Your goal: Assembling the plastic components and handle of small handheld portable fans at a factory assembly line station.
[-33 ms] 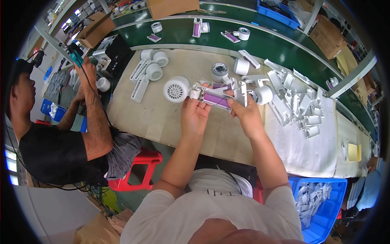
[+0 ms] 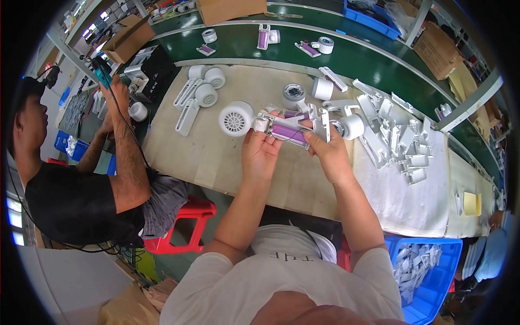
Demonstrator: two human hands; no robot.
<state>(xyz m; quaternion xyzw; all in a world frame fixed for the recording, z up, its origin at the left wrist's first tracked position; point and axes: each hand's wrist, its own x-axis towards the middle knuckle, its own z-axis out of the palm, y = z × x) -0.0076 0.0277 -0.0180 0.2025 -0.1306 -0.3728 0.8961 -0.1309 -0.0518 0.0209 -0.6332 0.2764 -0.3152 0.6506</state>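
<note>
A white handheld fan with a round grille head [image 2: 236, 118] is held over the table, its opened handle showing a purple battery [image 2: 290, 133] and a thin dark wire. My left hand [image 2: 261, 153] is closed round the handle just beside the head, palm turned up. My right hand [image 2: 329, 153] is closed at the far end of the handle, thumb by the battery. A narrow white handle cover [image 2: 324, 125] sticks up from the right fingers. Behind the hands lie another purple battery part and a white fan head with its inside exposed [image 2: 293, 93]. Some fingertips are hidden behind the handle.
Several assembled white fans [image 2: 195, 100] lie at left; a pile of white handle shells [image 2: 398, 135] at right. Beyond runs a green conveyor [image 2: 233, 46] with fan parts. A blue bin [image 2: 447, 271] stands at lower right. A co-worker [image 2: 81, 189] sits at left on a red stool [image 2: 203, 214].
</note>
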